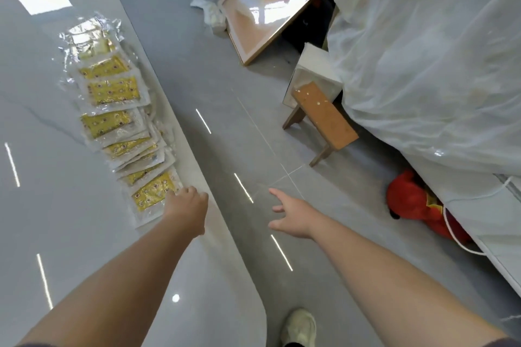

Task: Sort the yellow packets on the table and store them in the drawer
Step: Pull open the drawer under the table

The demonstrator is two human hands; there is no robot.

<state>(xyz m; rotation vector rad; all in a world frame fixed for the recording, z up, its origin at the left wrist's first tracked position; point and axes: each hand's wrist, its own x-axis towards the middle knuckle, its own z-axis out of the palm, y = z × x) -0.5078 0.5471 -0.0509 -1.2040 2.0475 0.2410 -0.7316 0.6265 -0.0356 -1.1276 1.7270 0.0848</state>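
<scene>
Left hand at the nearest packet.
Its fingers curl out of sight at the packet's corner, so its grip cannot be told; the right hand hangs spread and empty over the floor. The yellow packets overlap along the table edge (light, floppy, slick film, I judge): pinch a sealed border.

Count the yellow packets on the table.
8 yellow packets visible, in one overlapping row along the table edge: farthest under glare, then second, third, fourth, fifth, sixth, seventh, nearest by the left hand. Overlaps may hide more.
</scene>
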